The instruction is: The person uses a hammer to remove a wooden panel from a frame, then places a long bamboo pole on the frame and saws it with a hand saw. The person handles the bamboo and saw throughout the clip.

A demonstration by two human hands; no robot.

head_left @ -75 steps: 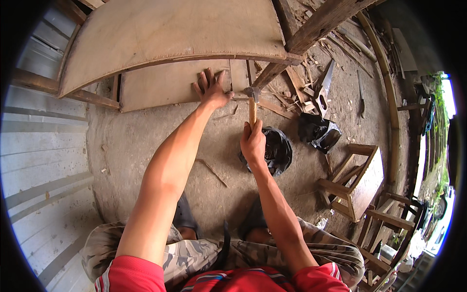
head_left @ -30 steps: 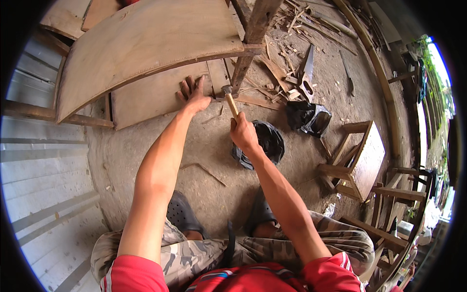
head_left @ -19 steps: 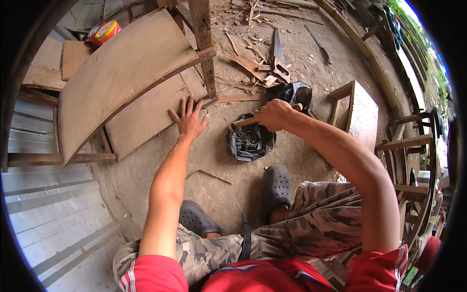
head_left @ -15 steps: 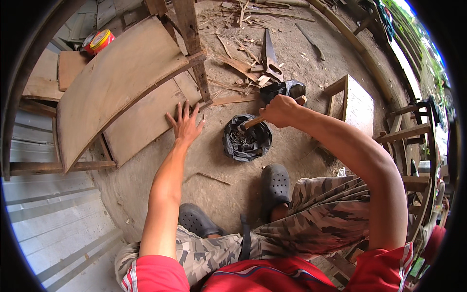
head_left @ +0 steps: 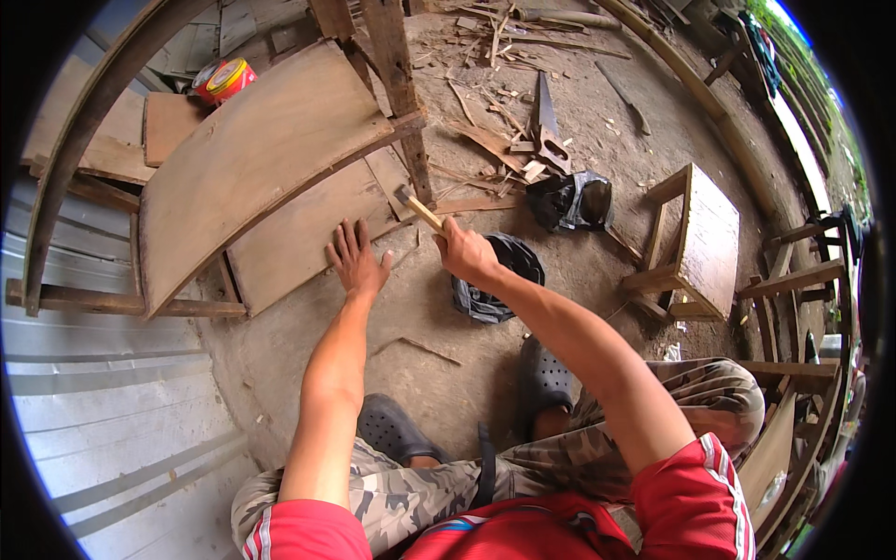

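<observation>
Wooden-handled hammer (head_left: 427,215), grasped in the right hand (head_left: 467,252), slants its long axis forward-left, head at the right end of the lower plywood panel (head_left: 299,238); left hand (head_left: 359,261) spreads splayed fingers across that panel's near edge

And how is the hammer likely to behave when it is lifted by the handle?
The hammer will probably feel head-heavy, since its dark, metal-looking head sits at the far end of a pale, slim handle. That handle appears wooden and straight, so it should stay stiff. With the right hand closed around it, it seems unlikely to slip.
</observation>
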